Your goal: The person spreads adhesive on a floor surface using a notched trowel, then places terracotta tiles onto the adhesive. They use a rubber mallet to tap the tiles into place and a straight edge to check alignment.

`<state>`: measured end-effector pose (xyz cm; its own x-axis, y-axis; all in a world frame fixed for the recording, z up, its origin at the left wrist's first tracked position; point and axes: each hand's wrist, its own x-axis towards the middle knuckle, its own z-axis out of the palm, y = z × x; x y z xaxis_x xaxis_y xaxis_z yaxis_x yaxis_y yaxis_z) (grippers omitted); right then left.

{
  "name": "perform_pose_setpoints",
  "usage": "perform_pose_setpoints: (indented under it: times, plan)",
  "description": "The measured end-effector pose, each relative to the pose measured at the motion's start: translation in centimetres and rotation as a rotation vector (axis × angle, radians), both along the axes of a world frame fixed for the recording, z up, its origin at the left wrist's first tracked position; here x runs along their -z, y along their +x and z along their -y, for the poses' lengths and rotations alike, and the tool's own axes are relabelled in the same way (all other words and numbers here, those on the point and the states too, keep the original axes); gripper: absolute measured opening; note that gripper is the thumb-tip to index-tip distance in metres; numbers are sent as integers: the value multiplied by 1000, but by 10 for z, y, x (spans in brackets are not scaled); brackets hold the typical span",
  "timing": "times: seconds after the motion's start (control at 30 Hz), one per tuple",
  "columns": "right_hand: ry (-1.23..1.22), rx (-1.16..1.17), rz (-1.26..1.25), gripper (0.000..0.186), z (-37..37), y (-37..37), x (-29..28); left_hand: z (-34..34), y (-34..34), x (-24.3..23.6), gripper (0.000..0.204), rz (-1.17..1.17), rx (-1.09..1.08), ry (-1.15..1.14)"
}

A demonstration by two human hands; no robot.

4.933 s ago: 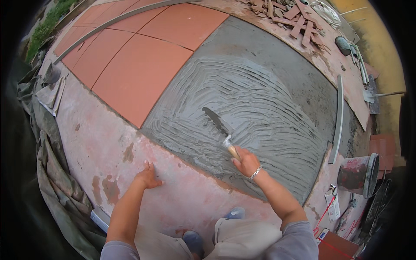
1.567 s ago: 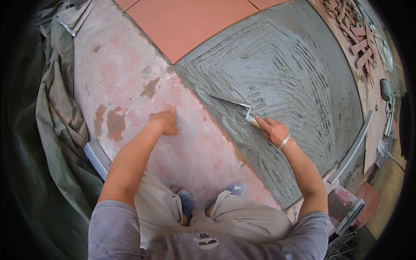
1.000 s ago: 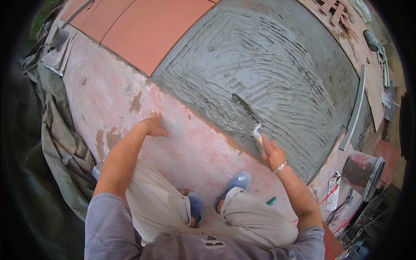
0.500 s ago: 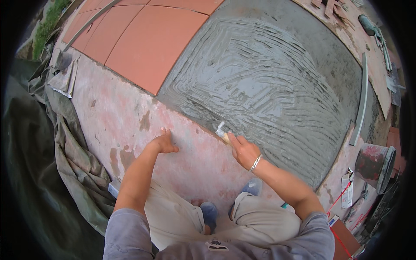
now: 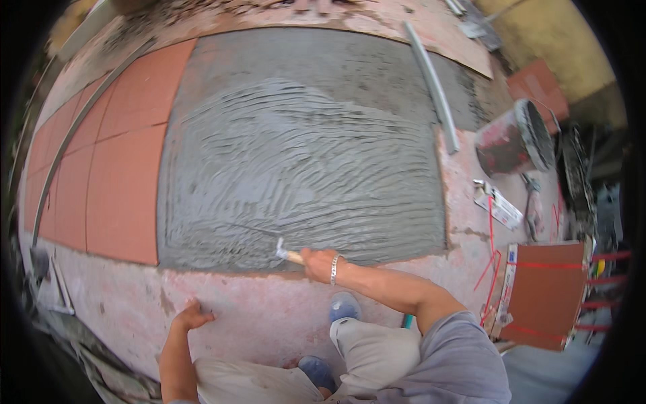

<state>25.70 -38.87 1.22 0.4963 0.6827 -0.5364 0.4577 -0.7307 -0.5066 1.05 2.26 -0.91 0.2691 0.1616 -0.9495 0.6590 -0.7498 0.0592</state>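
My right hand (image 5: 320, 264) is closed round the wooden handle of a trowel (image 5: 289, 252), whose thin blade lies over grey, ridged wet mortar (image 5: 316, 175) near the bed's front edge. My left hand (image 5: 193, 312) has its fingers apart on the stained pink floor (image 5: 134, 296), just outside the mortar, and holds nothing. Square terracotta tiles (image 5: 123, 202) border the mortar on the left. My two blue shoes (image 5: 343, 306) stand on the floor below my right arm and at the lower edge.
A long metal straightedge (image 5: 436, 87) lies at the mortar's right, beside a dirty bucket (image 5: 498, 141). A curved-looking bar (image 5: 67, 138) crosses the tiles. Boxed tiles (image 5: 545, 296) with red straps, a long-handled tool (image 5: 471, 30) and rumpled tarpaulin (image 5: 81, 350) are round the edges.
The view has swung to the right, bringing the bucket and boxed tiles further in. The trowel stays in my right hand, low along the mortar's near edge. My left hand remains on the floor.
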Motion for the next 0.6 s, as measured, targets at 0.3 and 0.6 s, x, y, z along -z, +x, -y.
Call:
perform_pose_setpoints:
  times: [0.3, 0.6]
  plan:
    - [78, 381, 3, 40, 115, -35, -4, 6, 20, -9, 123, -154, 59, -23]
    - [192, -210, -99, 34, 101, -139, 21, 40, 51, -23, 109, -116, 177, -79]
